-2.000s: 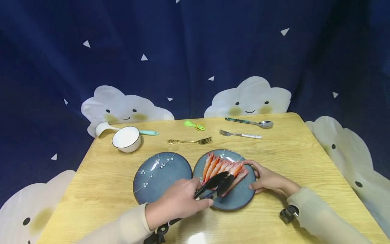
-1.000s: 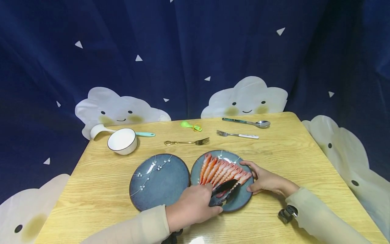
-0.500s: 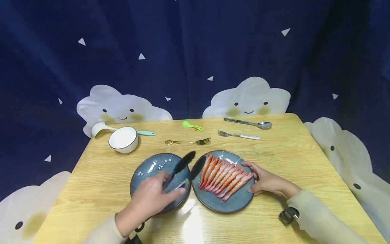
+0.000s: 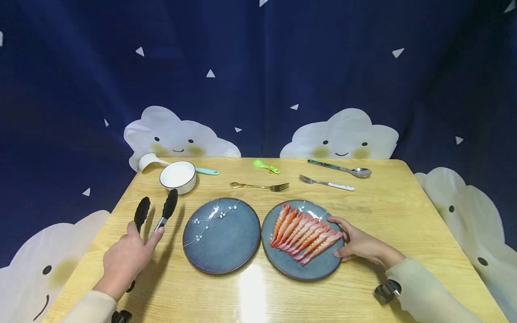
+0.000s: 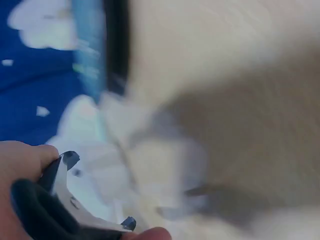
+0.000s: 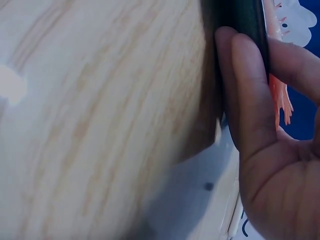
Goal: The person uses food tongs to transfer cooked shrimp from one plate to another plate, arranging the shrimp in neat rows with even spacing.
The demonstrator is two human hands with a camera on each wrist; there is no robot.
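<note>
At the left side of the table, my left hand point(image 4: 127, 256) grips a pair of kitchen tongs point(image 4: 170, 207) with black tips, their arms spread and nothing between them. The left wrist view shows the tongs' metal and black parts close up. My right hand point(image 4: 361, 244) holds the right rim of a blue-grey plate point(image 4: 280, 261), fingers and thumb at its edge, as the right wrist view point(image 6: 250, 75) also shows of the fingers. On that plate lies a slanting row of several orange-and-white shrimp point(image 4: 304, 235). Beside it stands a matching plate point(image 4: 222, 244) with white blossom decoration.
Behind the plates lie a gold fork point(image 4: 260, 186), a white-handled fork point(image 4: 326, 182), a spoon point(image 4: 339, 168) and a small green spoon point(image 4: 266, 166). A white bowl point(image 4: 178, 176) stands back left, in front of a ladle point(image 4: 208, 171). A dark blue curtain point(image 4: 258, 67) hangs behind.
My left hand has carried the tongs from the shrimp plate leftward, across the other plate, to the table's left side. The shrimp row is now uncovered. My right hand stays at the rim.
</note>
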